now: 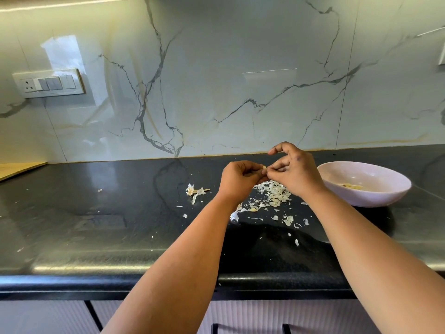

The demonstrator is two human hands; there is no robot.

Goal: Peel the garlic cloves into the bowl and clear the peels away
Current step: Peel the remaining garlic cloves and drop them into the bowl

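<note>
The left hand [237, 178] and the right hand [295, 171] meet above the dark surface [96, 225], and between them sits a single garlic clove [264, 168]. The left grip is closed on the clove, fingers curled under and thumb on top, so only the pale tip shows past the fingertips. The right grip pinches at that same tip with thumb and forefinger, while its remaining fingers arch up and away, loosely bent. Whether the right fingers have hold of the clove itself or of a bit of skin on it cannot be told.

Directly beneath the hands lies a heap of papery peels [273, 195], with smaller flakes scattered towards the near edge of the surface. One unpeeled-looking clove [253, 209] rests among them, just beside the left wrist. Further left, apart from the heap, lies the stripped garlic stem [195, 191] with some skin clinging to it.

To the right of the right hand stands a pale bowl [375, 172], near the heap but not touching it, holding a few peeled cloves [352, 186] at its bottom.

Behind everything rises a veined marble backsplash [216, 80], with a switch panel [49, 83] set into it at the far left
</note>
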